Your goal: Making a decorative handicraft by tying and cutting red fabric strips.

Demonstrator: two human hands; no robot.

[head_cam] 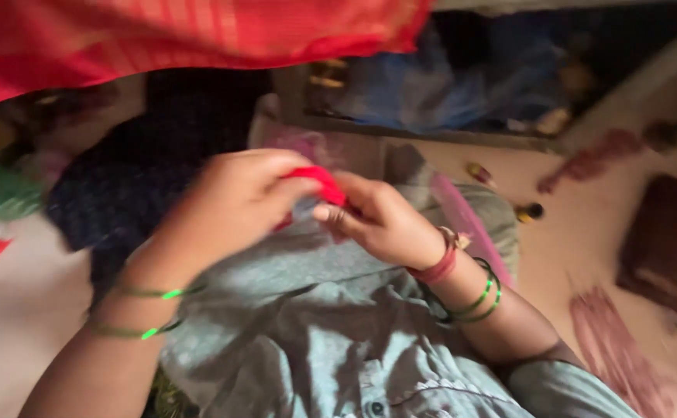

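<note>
My left hand [226, 205] and my right hand [381, 220] meet at the middle of the view, both pinching a small red object [319, 184] between thumbs and fingers. The picture is blurred, so I cannot tell what the red thing is. Both hands work above a grey-blue garment [307, 310] that lies across my lap. Green bangles ring both wrists, and a red thread band sits on the right wrist.
A red cloth [183, 35] hangs across the top. A dark blue fabric [145, 170] lies at the left, a pink strip [462, 217] beside the garment. A small bottle [530, 210] and a brown mat [668, 248] lie on the floor at right.
</note>
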